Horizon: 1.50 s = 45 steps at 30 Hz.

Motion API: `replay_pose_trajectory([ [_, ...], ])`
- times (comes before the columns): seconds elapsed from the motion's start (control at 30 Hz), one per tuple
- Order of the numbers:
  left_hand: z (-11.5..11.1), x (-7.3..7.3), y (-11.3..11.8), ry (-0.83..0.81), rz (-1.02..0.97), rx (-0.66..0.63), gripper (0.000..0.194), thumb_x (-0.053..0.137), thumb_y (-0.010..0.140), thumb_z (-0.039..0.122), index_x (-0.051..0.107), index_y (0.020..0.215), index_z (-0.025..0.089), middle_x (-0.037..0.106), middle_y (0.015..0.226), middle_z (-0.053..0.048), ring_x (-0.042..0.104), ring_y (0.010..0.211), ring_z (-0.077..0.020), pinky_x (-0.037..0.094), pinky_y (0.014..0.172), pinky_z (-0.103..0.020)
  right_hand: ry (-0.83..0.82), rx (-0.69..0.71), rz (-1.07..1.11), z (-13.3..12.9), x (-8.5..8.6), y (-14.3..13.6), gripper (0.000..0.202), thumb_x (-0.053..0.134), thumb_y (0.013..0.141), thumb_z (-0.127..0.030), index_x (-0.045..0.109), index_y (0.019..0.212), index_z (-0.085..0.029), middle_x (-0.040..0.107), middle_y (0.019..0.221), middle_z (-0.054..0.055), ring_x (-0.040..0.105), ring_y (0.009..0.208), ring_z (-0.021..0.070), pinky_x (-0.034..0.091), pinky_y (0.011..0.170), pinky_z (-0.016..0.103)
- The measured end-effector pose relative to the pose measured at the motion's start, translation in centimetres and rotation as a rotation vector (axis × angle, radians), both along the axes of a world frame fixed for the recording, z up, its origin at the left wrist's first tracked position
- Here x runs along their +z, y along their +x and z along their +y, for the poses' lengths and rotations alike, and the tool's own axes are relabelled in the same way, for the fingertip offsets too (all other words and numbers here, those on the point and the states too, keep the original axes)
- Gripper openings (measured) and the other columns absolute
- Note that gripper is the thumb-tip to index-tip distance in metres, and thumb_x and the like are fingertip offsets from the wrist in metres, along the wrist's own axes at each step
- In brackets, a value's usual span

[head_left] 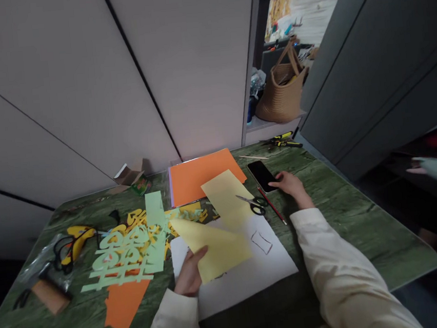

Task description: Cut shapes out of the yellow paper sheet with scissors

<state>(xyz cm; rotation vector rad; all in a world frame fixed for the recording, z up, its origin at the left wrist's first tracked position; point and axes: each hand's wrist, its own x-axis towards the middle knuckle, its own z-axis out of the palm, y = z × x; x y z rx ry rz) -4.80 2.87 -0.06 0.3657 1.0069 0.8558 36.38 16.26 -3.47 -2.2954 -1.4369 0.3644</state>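
Note:
My left hand (192, 272) grips the lower left edge of a sheet of pale yellow paper (221, 251), thumb on top. The sheet is tilted over a white sheet (249, 285) that bears a small drawn four-sided outline. At the right, my right hand (290, 184) has its fingers closed on the lower right edge of a dark-screened smartphone (261, 174). Just below the phone, a red pencil (273, 207) lies beside black-handled scissors (257, 205). The scissors' blades rest on another pale yellow sheet (227, 191).
Orange paper (200, 173) lies at the back. Green paper cut-outs (126, 250) and an orange scrap (126, 304) cover the left side. Further left are yellow tape-like item (77, 242) and a brown cylinder (50, 296). Pliers (284, 141) sit at the back right, below a woven bag (283, 93).

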Motion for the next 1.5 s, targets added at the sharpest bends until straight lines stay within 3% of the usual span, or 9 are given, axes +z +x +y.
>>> replay_pose_trajectory([
  [0.07, 0.0, 0.1, 0.0, -0.012, 0.021, 0.014, 0.044, 0.074, 0.064, 0.019, 0.058, 0.105, 0.01, 0.069, 0.098, -0.013, 0.065, 0.095, -0.0267, 0.051, 0.084, -0.036, 0.02, -0.015, 0.016, -0.1, -0.9, 0.4, 0.032, 0.054, 0.077, -0.046, 0.064, 0.086, -0.018, 0.068, 0.08, 0.008, 0.061, 0.073, 0.0189, 0.039, 0.064, 0.027],
  [0.17, 0.0, 0.1, 0.1, -0.022, 0.055, 0.028, 0.047, 0.074, 0.063, 0.018, 0.057, 0.106, 0.01, 0.069, 0.098, -0.014, 0.065, 0.095, -0.0272, 0.052, 0.081, -0.036, 0.034, -0.028, 0.012, 0.0, -1.3, 0.2, 0.041, 0.038, 0.086, -0.047, 0.064, 0.082, -0.017, 0.068, 0.08, 0.011, 0.06, 0.073, 0.0193, 0.037, 0.062, 0.028],
  [0.33, -0.1, 0.0, 0.1, -0.045, 0.035, 0.016, 0.046, 0.074, 0.064, 0.018, 0.058, 0.106, 0.011, 0.069, 0.1, -0.013, 0.065, 0.095, -0.0274, 0.052, 0.082, -0.036, 0.002, 0.008, 0.026, 0.4, -1.3, 0.2, 0.045, 0.057, 0.07, -0.06, 0.063, 0.086, -0.019, 0.068, 0.08, 0.008, 0.061, 0.073, 0.0199, 0.038, 0.062, 0.026],
  [0.4, -0.1, 0.0, 0.1, -0.039, 0.033, 0.029, 0.045, 0.074, 0.064, 0.018, 0.058, 0.106, 0.012, 0.069, 0.101, -0.013, 0.064, 0.097, -0.027, 0.052, 0.083, -0.035, -0.009, -0.007, 0.006, 0.5, -1.4, 0.2, 0.042, 0.057, 0.072, -0.057, 0.062, 0.09, -0.019, 0.068, 0.082, 0.008, 0.061, 0.074, 0.0203, 0.037, 0.061, 0.026],
  [0.53, 0.0, 0.2, 0.2, -0.036, 0.037, 0.035, 0.044, 0.075, 0.062, 0.018, 0.06, 0.103, 0.012, 0.069, 0.101, -0.012, 0.063, 0.099, -0.0275, 0.051, 0.085, -0.036, -0.02, -0.056, -0.02, 0.5, -1.4, 0.1, 0.044, 0.039, 0.083, -0.055, 0.062, 0.091, -0.019, 0.067, 0.083, 0.011, 0.061, 0.075, 0.022, 0.036, 0.06, 0.028],
  [0.67, 0.0, 0.2, 0.2, -0.048, 0.032, 0.053, 0.045, 0.076, 0.061, 0.017, 0.06, 0.103, 0.012, 0.07, 0.098, -0.011, 0.063, 0.1, -0.0278, 0.05, 0.087, -0.037, -0.045, -0.017, 0.01, 0.6, -1.3, 0.1, 0.048, 0.05, 0.072, -0.065, 0.061, 0.087, -0.02, 0.067, 0.081, 0.008, 0.061, 0.073, 0.0211, 0.036, 0.059, 0.027],
  [0.83, -0.1, 0.0, 0.1, -0.041, 0.005, 0.056, 0.047, 0.075, 0.062, 0.018, 0.058, 0.105, 0.012, 0.069, 0.101, -0.011, 0.063, 0.099, -0.0268, 0.049, 0.087, -0.036, -0.057, 0.003, 0.029, 0.6, -1.6, 0.2, 0.051, 0.06, 0.064, -0.065, 0.058, 0.088, -0.021, 0.066, 0.08, 0.006, 0.06, 0.071, 0.0196, 0.035, 0.058, 0.026],
  [1.4, -0.1, 0.0, 0.2, -0.031, 0.034, 0.053, 0.044, 0.074, 0.062, 0.017, 0.06, 0.104, 0.013, 0.069, 0.101, -0.011, 0.063, 0.099, -0.0275, 0.05, 0.087, -0.037, -0.065, 0.037, 0.096, 0.7, -1.5, 0.5, 0.051, 0.06, 0.064, -0.064, 0.059, 0.089, -0.02, 0.065, 0.08, 0.006, 0.058, 0.068, 0.0189, 0.036, 0.058, 0.026],
  [1.5, -0.1, -0.1, 0.1, -0.034, 0.035, 0.052, 0.042, 0.074, 0.063, 0.017, 0.06, 0.103, 0.013, 0.069, 0.1, -0.011, 0.063, 0.099, -0.0274, 0.05, 0.087, -0.037, -0.014, 0.056, 0.114, 0.6, -1.4, 0.4, 0.044, 0.052, 0.074, -0.06, 0.06, 0.087, -0.02, 0.066, 0.078, 0.007, 0.058, 0.069, 0.0193, 0.037, 0.06, 0.027],
])
